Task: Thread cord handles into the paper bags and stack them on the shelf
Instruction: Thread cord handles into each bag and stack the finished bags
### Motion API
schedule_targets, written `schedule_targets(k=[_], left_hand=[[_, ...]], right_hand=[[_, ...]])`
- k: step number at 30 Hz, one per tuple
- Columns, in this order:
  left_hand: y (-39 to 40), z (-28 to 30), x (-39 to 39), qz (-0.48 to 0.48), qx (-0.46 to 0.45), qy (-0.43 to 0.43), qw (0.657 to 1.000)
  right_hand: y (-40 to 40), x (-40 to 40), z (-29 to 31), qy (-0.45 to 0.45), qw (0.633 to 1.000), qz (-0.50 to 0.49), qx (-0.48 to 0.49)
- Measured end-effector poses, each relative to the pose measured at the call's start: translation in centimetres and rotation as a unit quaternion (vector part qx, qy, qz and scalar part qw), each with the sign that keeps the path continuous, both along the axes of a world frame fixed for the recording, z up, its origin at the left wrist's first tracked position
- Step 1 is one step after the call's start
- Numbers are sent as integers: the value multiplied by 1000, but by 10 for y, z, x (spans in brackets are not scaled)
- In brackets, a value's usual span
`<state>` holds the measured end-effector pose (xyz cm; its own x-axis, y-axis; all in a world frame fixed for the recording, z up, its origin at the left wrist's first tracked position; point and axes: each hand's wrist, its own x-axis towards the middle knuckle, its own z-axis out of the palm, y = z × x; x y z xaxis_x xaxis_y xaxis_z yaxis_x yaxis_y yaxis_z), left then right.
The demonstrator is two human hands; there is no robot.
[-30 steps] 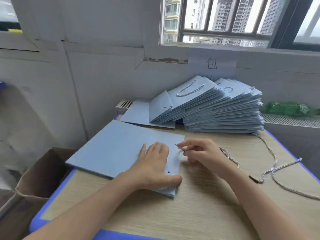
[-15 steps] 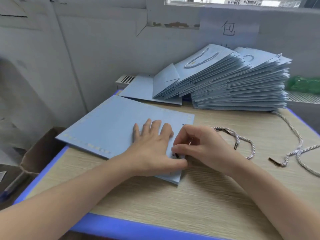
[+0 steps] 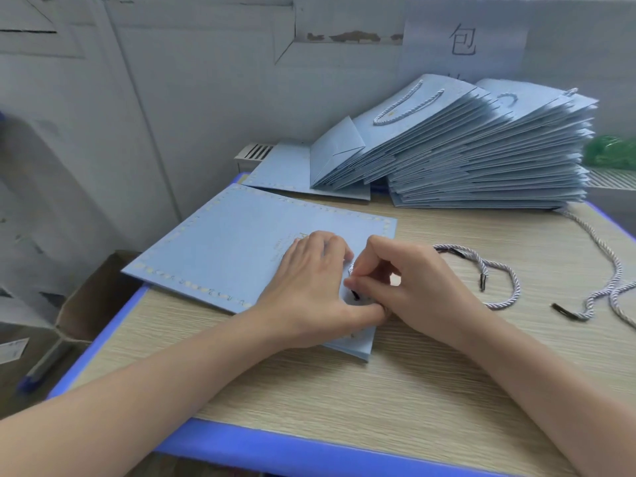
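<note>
**Nearly there: the cord tip is going in at the bag's near corner**

Here the left hand [image 3: 311,280] is lying spread and flat on the paper bag [image 3: 241,249], fingers straight, pressing it to the table [image 3: 395,390], with the thumb reaching toward the bag's right edge. The right hand [image 3: 409,280] is curling just beside it, fingertips [image 3: 356,282] pinching the cord [image 3: 499,280] where its dark tip is meeting the bag's punched edge; the hole itself is hidden under the fingers. The rest of that cord is trailing off to the right, looping over bare wood, so the slack is lying on the right hand's side and looks free to follow. The bag's long axis is running away to the left and back, its threading edge facing the right hand, which is the nearer one for the push. A loose cord [image 3: 612,287] is lying further right, well apart. Behind, the finished bags [image 3: 481,160] are leaning in a fanned stack near the wall, leaving open wood between stack and hands. The table's blue rim is sitting close below the bag's near corner, so pulling toward the body has little room.
</note>
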<state>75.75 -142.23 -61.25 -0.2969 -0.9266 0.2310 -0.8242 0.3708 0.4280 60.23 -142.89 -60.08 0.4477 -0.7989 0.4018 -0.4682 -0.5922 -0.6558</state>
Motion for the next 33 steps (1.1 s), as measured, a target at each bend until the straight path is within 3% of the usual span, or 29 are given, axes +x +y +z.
schedule_targets(k=[12,26,33], left_hand=[[0,0,-1,-1,8,3,1000],[-1,1,-2,4,5,1,1000],[-1,0,-1,-5,5,6,1000]], right_hand=[[0,0,-1,-56,998,7,41],[-5,-11,4,-38,993,8,110],[-3,-3,3,-34,998,8,58]])
